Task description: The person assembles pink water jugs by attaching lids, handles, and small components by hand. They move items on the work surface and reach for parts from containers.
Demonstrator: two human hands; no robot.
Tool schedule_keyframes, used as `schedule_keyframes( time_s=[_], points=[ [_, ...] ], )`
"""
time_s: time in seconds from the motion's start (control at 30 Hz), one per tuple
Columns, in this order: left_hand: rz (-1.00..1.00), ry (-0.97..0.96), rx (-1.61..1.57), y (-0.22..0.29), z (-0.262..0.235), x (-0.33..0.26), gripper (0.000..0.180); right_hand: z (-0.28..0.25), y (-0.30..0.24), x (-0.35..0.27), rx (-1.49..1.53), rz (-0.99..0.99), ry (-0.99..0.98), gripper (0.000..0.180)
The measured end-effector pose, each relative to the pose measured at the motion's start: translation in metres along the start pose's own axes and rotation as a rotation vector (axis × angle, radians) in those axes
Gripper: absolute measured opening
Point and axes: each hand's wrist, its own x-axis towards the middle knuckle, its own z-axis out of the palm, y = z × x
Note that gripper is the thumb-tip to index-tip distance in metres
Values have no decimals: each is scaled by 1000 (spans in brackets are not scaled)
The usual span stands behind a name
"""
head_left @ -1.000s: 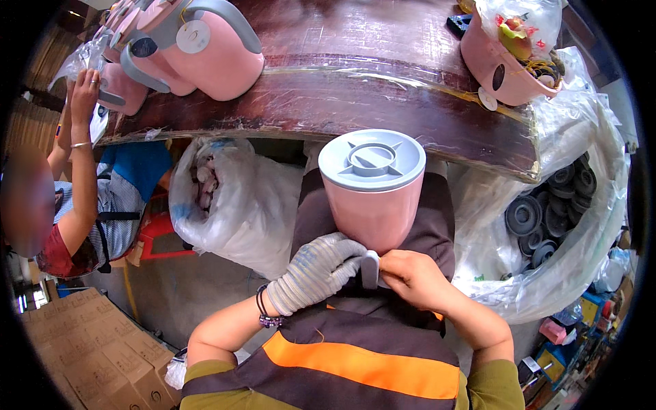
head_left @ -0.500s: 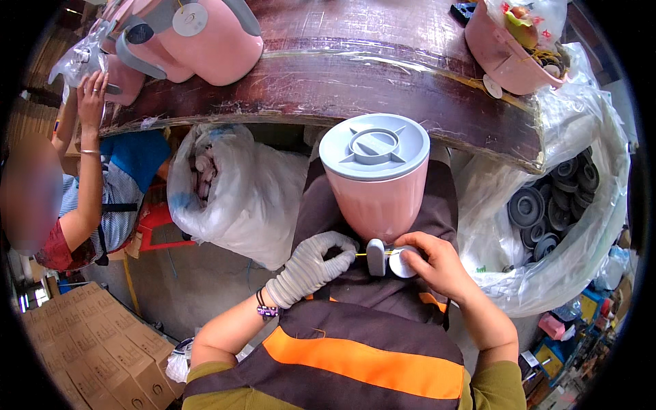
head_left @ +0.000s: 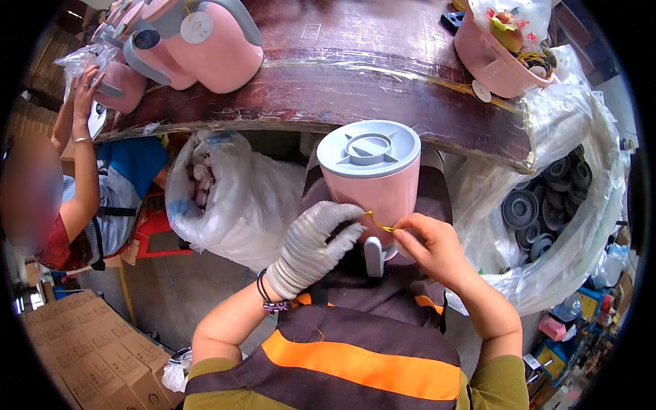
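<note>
A pink jug (head_left: 372, 195) stands tilted on my lap, its grey round base (head_left: 369, 149) facing up and away. Its grey handle (head_left: 374, 256) points toward me. In front of the jug's side, a thin yellow tie (head_left: 378, 222) is stretched between my hands. My left hand (head_left: 318, 239), in a pale striped knit glove, pinches one end near the jug wall. The bare fingertips of my right hand (head_left: 434, 249) pinch the other end, right of the handle. Part of the jug's lower end is hidden behind the handle and my hands.
Several pink jugs (head_left: 222, 51) with grey handles stand on the dark wooden table (head_left: 328, 89). A pink basin (head_left: 492, 61) sits at right. Plastic bags (head_left: 253, 205) flank my legs; the right one holds dark discs (head_left: 521, 208). At left, a co-worker's hands (head_left: 82, 96) handle clear plastic near cartons (head_left: 96, 348).
Both hands have risen from beside the handle to the jug's side, and the yellow tie now bends between them. The white round tag has left my right fingers. The co-worker's hands have shifted slightly.
</note>
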Motion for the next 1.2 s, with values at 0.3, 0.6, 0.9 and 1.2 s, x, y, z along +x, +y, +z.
schedule_keyframes(
  time_s=[0.3,0.6,0.9,1.2],
  points=[
    [279,-16,376,40,-16,23,33,-14,-38,20,-376,-540,83,11],
    [-488,-221,-1019,38,-22,7,20,-16,-48,22,-333,-649,233,14],
    [-630,-643,-533,38,-70,8,32,-14,-26,24,-525,-523,138,14],
    [-763,-862,-318,-26,-14,-33,39,10,16,-22,-358,-21,-104,13]
  ],
)
